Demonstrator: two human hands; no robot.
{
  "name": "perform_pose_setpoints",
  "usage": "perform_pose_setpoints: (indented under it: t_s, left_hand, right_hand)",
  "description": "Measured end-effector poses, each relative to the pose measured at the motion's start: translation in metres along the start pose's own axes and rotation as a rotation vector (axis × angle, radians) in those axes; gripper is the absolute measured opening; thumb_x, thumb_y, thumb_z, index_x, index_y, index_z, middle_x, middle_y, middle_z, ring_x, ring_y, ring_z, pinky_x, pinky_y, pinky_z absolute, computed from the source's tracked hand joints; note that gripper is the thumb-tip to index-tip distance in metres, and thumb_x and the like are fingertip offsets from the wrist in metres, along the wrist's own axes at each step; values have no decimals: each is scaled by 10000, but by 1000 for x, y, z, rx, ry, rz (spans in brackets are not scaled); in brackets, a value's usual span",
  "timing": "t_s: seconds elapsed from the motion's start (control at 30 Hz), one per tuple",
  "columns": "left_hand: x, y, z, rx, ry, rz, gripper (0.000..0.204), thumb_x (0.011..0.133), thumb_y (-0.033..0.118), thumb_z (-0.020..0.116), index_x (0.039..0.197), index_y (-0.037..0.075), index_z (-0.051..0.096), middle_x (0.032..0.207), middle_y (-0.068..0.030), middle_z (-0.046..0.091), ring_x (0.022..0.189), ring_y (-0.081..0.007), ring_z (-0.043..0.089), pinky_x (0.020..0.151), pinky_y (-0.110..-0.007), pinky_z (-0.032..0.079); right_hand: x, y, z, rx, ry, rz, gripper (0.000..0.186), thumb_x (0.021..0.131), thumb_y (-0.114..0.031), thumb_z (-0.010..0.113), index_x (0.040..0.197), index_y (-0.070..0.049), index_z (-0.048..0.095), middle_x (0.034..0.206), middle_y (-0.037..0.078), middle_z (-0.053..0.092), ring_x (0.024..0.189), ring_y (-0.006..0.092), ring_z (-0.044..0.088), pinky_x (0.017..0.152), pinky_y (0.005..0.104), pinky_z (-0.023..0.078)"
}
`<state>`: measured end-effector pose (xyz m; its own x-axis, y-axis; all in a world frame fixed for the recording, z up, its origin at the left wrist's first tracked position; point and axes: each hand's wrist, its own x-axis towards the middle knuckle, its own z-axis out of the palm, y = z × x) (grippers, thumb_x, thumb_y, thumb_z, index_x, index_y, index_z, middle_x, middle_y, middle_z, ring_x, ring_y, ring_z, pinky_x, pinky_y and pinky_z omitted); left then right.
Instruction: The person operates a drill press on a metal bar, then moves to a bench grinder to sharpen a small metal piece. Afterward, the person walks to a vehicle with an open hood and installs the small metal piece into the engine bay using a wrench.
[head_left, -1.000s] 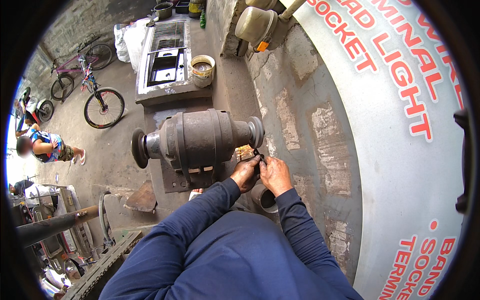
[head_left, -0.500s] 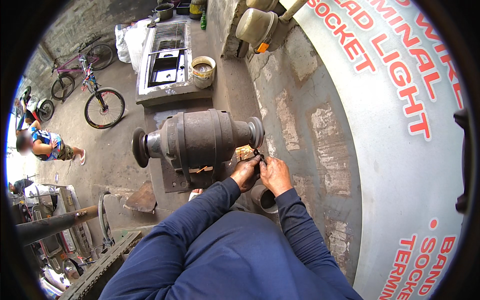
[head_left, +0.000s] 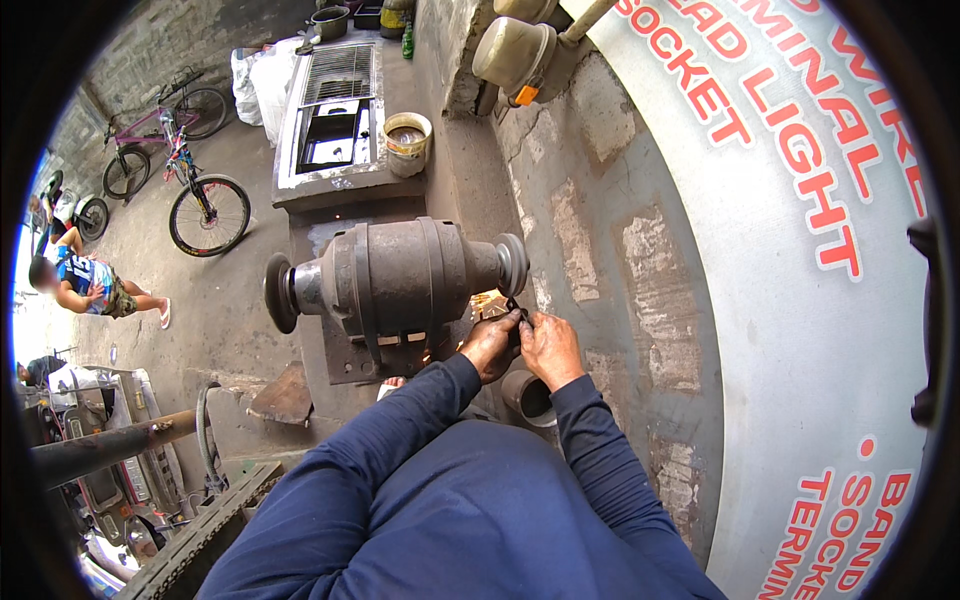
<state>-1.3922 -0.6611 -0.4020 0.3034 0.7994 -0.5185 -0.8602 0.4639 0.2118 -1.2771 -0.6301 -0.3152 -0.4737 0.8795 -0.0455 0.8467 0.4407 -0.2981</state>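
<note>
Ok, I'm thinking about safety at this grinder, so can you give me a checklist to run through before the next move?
1. Grip: ok, left hand and right hand both hold the dark piece.
2. Right wheel cutting: ok, orange sparks show beside it.
3. Gap between fingertips and wheel: cannot tell.
4. Gloves: not ok, none worn.
5. Sleeves: ok, the cuffs sit at the wrists, apart from the wheel.
6. Bystander: ok, well away at far left.
</note>
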Motion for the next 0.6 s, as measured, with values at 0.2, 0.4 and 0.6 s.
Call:
perform_pose_setpoints:
  t_s: [0.2, 0.4, 0.6]
  left_hand:
    - [-5, 2, 5, -1, 10, 5, 292, 1089, 256, 483, 1193, 18, 618, 1164, -115, 684, 1075, -218, 638, 987, -360, 482]
    - [0, 0, 1, -6, -12, 16, 291, 1092, 253, 475, 1208, 22, 607, 1156, -113, 680, 1073, -218, 639, 985, -363, 485]
    - [8, -4, -6, -6, -44, 17, 302, 1092, 275, 477, 1206, 27, 607, 1144, -100, 677, 1076, -216, 635, 997, -367, 477]
  right_hand:
    - [1, 0, -2, -5, -10, -7, 258, 918, -225, 643, 904, 31, 676, 889, 283, 690, 883, 472, 667, 799, 531, 533]
    - [1, -2, -4, -21, -14, 3, 259, 923, -230, 643, 907, 27, 676, 891, 276, 695, 882, 466, 671, 801, 529, 535]
    - [1, -3, -4, -54, -52, 13, 271, 941, -237, 615, 907, 22, 688, 918, 249, 707, 904, 428, 687, 839, 504, 545]
